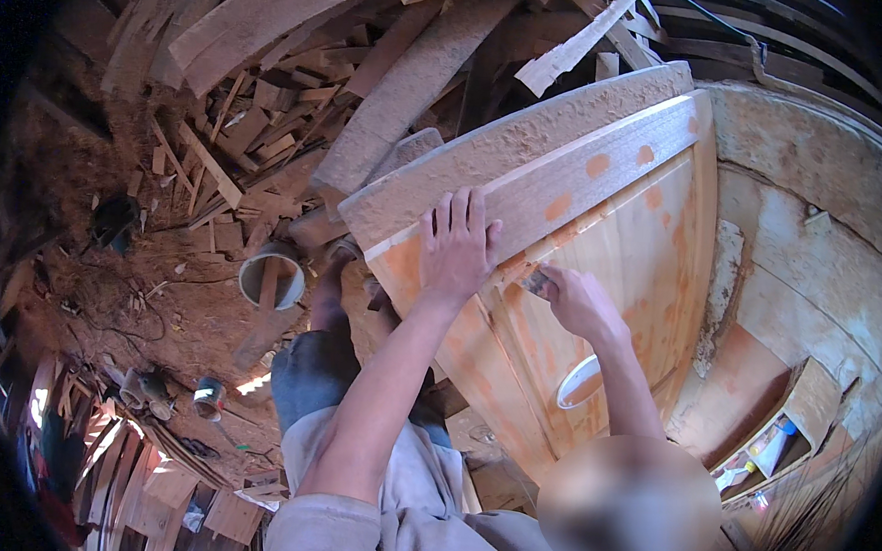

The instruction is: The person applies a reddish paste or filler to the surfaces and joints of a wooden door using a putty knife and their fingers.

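Left hand [459, 255] spreads flat at the tan panelled wooden door [656, 262]'s upper edge; right hand [577, 298] pinches a small grey flat blade [534, 282], room rightward.

A pale grey short-sleeved shirt [412, 486] tops blue-grey shorts [303, 373].
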`<state>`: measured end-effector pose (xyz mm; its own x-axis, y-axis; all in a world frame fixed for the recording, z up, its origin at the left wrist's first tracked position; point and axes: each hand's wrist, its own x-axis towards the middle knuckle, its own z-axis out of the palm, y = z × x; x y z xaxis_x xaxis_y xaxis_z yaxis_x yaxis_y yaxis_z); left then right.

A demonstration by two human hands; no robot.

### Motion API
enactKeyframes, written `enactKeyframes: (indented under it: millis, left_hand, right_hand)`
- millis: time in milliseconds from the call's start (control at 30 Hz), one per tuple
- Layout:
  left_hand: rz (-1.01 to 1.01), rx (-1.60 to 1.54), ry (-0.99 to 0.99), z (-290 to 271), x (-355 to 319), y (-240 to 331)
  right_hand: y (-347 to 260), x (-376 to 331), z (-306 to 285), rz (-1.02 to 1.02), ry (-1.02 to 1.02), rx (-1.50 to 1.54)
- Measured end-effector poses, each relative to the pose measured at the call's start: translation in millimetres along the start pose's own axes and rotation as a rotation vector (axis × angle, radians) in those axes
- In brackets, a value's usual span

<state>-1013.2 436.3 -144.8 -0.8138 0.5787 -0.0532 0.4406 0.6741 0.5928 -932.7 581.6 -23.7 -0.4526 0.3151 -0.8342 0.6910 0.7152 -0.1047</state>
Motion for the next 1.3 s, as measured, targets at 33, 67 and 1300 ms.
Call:
enactKeyframes:
  millis: [33,67,1300]
  left_hand:
    - [0.004,0.012,0.000,0.0,0.1,-0.5]
    - [0.008,0.025,0.001,0.0,0.0,-1.1]
    - [0.028,0.139,0.042,2.9,2.0,3.6]
  right_hand:
    - [-0.1,-0.2,0.5,-0.004,0.011,-0.004]
    - [0.7,0.2,2.3,-0.009,0.023,-0.007]
    - [30.8,8.0,96.6,-0.162,0.506,0.423]
